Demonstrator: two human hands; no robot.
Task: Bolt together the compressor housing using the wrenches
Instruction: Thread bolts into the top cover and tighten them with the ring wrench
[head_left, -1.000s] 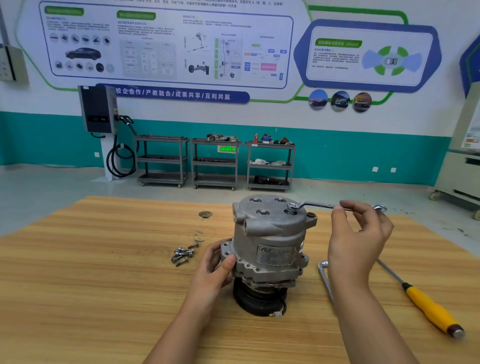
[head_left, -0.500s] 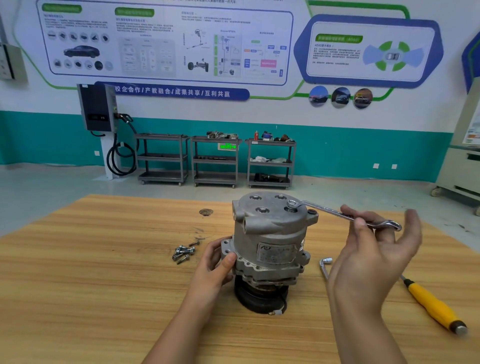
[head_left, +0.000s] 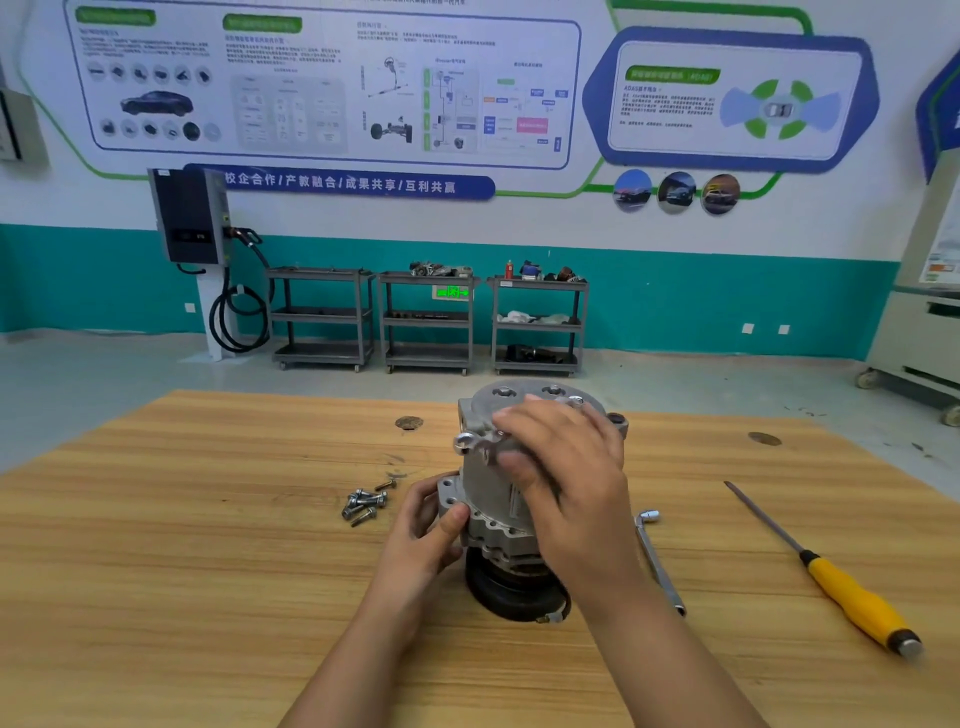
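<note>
The grey compressor housing (head_left: 491, 522) stands upright on its black pulley (head_left: 506, 592) in the middle of the wooden table (head_left: 208, 571). My left hand (head_left: 428, 527) grips the housing's lower flange from the left. My right hand (head_left: 566, 467) lies over the housing's top and front, blurred, holding the silver wrench (head_left: 469, 444). Only the wrench's ring end sticks out to the left of my fingers; the rest is hidden under the hand. A bolt head (head_left: 575, 400) shows on the top face behind my fingers.
Several loose bolts (head_left: 365, 504) lie left of the housing. An L-shaped socket wrench (head_left: 657, 561) lies just right of it, and a yellow-handled screwdriver (head_left: 836, 579) farther right. Grey carts and a charger stand by the far wall.
My right hand has swung the wrench from the right side of the housing round over its top to the left front. My left hand stays on the flange.
</note>
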